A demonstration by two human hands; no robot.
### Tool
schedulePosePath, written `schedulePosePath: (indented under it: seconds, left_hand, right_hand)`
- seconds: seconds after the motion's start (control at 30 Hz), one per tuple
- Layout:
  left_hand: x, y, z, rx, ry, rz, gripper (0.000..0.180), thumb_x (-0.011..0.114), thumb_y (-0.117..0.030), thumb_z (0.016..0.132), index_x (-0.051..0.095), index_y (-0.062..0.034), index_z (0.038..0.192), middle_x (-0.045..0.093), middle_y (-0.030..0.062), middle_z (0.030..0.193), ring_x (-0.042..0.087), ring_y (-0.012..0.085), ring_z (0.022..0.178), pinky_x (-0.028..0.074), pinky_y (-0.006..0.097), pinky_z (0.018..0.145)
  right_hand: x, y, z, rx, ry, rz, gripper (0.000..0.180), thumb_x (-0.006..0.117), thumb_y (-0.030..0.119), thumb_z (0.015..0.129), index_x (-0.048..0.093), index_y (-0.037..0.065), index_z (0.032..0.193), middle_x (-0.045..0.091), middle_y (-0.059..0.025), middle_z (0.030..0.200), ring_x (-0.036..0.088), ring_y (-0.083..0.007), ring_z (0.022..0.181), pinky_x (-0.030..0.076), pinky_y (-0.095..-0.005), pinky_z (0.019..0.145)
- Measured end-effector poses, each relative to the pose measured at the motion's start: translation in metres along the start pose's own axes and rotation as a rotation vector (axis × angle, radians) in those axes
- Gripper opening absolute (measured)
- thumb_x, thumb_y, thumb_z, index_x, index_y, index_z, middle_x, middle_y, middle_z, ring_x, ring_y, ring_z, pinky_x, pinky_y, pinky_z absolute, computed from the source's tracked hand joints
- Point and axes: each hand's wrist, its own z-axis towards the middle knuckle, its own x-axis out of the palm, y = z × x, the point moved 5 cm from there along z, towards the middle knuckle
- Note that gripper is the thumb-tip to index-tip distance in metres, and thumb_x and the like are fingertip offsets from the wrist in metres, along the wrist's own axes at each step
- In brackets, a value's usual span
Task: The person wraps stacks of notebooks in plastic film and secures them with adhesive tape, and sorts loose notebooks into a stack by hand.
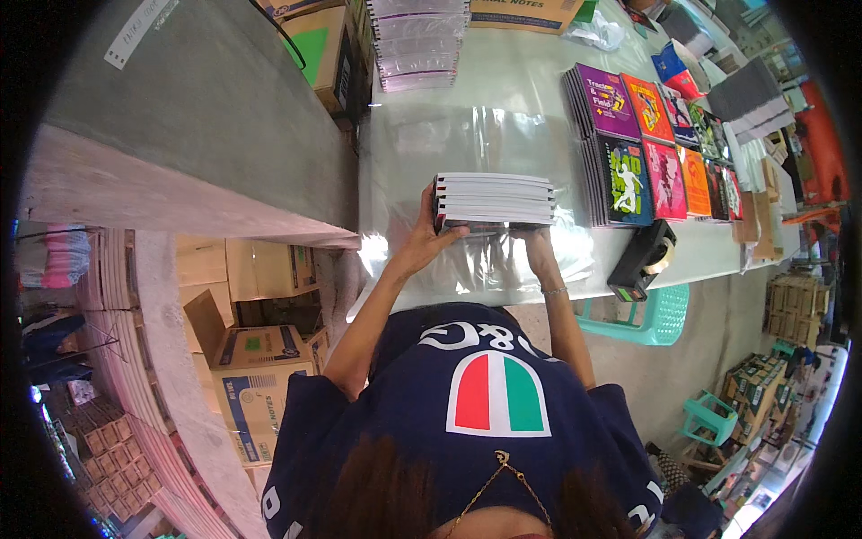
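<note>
A stack of several notebooks (494, 199) stands over the near part of the table, its white page edges facing up. My left hand (429, 241) is closed round the left end of the stack, with the thumb along its near side. At the right end, my right hand (536, 249) grips the near lower corner; its fingers are partly hidden by the stack. Dark covers show at the left side and underneath. Shiny transparent plastic (467, 269) lies on the table under and around both hands.
Piles of colourful notebooks (620, 184) stand on the table (521, 81) at right, beside a black tape dispenser (643, 259). Wrapped spiral-bound stacks (415, 45) sit at the far left. A grey pillar (215, 117) borders the left; cardboard boxes (260, 350) and a green stool (660, 314) are below.
</note>
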Motion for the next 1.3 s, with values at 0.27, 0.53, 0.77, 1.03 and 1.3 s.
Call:
schedulePosePath:
  seconds: [0.27,0.53,0.77,1.03,1.3]
  left_hand:
    - [0.004,-0.001,-0.008,0.05,0.065,0.212,0.095,0.061,-0.005,0.085,-0.011,-0.0087,0.148,0.001,0.0158,0.154,0.006,0.0252,0.143,0.009,0.037,0.115]
    - [0.003,-0.009,-0.007,0.151,-0.062,0.434,0.092,0.058,-0.006,0.086,-0.01,-0.0083,0.148,0.004,0.017,0.154,0.007,0.028,0.143,0.008,0.038,0.116]
    - [0.001,-0.003,-0.015,0.018,0.01,0.385,0.093,0.058,-0.005,0.086,-0.011,-0.0092,0.148,0.004,0.0154,0.155,0.007,0.0291,0.143,0.009,0.038,0.116]
    - [-0.003,-0.001,-0.019,-0.007,-0.046,0.485,0.091,0.065,-0.004,0.082,0.003,-0.0093,0.149,0.019,0.0162,0.15,0.022,0.0284,0.139,0.021,0.039,0.114]
    - [-0.011,0.016,-0.029,0.018,-0.12,0.32,0.082,0.066,-0.002,0.083,0.012,0.0009,0.145,0.036,0.0171,0.141,0.04,0.0253,0.127,0.032,0.036,0.108]
  right_hand:
    - [-0.017,-0.007,0.005,0.078,0.309,-0.318,0.041,0.055,0.003,0.085,0.05,-0.003,0.125,0.056,-0.0132,0.12,0.05,-0.0237,0.112,0.037,-0.0349,0.098]
    - [-0.015,0.001,0.011,-0.059,0.341,-0.431,0.035,0.057,0.004,0.087,0.05,-0.002,0.121,0.056,-0.0094,0.112,0.052,-0.0195,0.102,0.04,-0.0334,0.093]
    - [-0.015,0.013,0.001,0.021,0.481,-0.534,0.044,0.056,0.01,0.09,0.044,0.0,0.132,0.049,-0.0142,0.13,0.046,-0.0245,0.119,0.035,-0.0347,0.103]
    - [-0.016,0.017,-0.001,-0.055,0.401,-0.484,0.042,0.059,0.01,0.089,0.047,-0.002,0.128,0.05,-0.0144,0.129,0.045,-0.0256,0.121,0.034,-0.0352,0.105]
    - [-0.02,-0.006,-0.002,-0.09,0.383,-0.475,0.046,0.061,0.007,0.087,0.044,-0.003,0.128,0.05,-0.016,0.128,0.045,-0.027,0.121,0.034,-0.0354,0.104]
